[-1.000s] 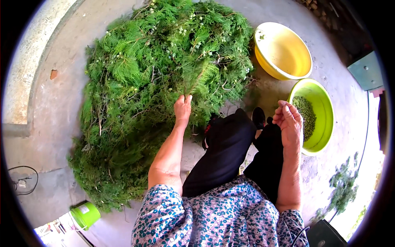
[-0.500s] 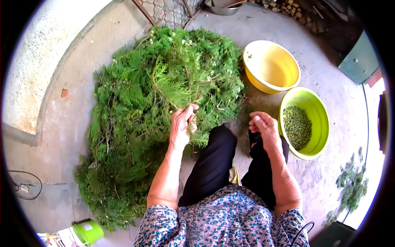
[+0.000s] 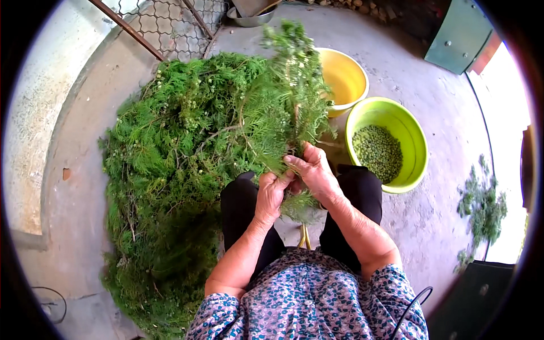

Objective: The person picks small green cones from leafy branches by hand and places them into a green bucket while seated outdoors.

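Note:
My left hand [image 3: 272,195] is closed around the lower stems of a leafy conifer branch [image 3: 294,85], held up in front of my knees. Right beside it, my right hand [image 3: 315,173] pinches the same branch with thumb and fingers. The sprays point away from me, slightly blurred, and overlap the rim of the yellow basin. A wide heap of cut evergreen branches [image 3: 164,164] covers the ground to my left, with pale cones among the leaves. To the right of my hands stands a lime-green bucket [image 3: 416,147], with many small green cones [image 3: 378,153] at its bottom.
Behind the green bucket stands a yellow basin [image 3: 345,73]. A metal bowl [image 3: 249,20] lies at the far side near a wire mesh panel [image 3: 170,28]. Loose greenery [image 3: 481,204] rests on the concrete at right. A green metal box [image 3: 460,37] stands far right.
My right hand has come over from beside the green bucket to grip the branch next to my left hand. A larger, bushier spray now stands up from the hands. The view has shifted.

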### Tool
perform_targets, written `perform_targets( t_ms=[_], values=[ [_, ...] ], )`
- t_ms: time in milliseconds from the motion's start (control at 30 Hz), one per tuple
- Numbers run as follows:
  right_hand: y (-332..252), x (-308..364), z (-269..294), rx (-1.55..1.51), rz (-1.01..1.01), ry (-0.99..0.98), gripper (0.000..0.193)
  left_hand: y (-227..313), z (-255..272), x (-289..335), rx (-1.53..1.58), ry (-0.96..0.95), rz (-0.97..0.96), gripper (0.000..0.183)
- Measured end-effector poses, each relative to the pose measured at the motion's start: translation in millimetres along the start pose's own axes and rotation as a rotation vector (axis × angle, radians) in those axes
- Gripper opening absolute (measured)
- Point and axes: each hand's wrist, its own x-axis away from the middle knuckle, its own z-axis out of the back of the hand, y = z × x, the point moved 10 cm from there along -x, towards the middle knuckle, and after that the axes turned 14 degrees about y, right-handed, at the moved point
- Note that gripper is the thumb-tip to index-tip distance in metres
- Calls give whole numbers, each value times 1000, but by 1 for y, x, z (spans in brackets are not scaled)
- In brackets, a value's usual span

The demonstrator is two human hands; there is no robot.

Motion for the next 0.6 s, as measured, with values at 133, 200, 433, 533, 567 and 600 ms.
perform_targets(
  t_ms=[133, 200, 433, 533, 567, 600],
  values=[
    [7, -5, 36, 94, 257, 149, 19, 24, 17, -11, -109, 192, -196, 22],
    [21, -4, 42, 78, 207, 175, 15, 40, 22, -23, -149, 216, -199, 22],
    [71, 6, 61, 344, 172, 245, 9, 84, 33, -75, 118, 191, -280, 17],
    [80, 11, 70, 248, 98, 348, 8, 71, 57, -106, 221, 260, -190, 11],
    [83, 13, 73, 164, 68, 382, 9, 75, 67, -109, 168, 304, -238, 11],
    [82, 11, 78, 290, 136, 396, 11, 77, 78, -111, 191, 348, -285, 11]
  ],
)
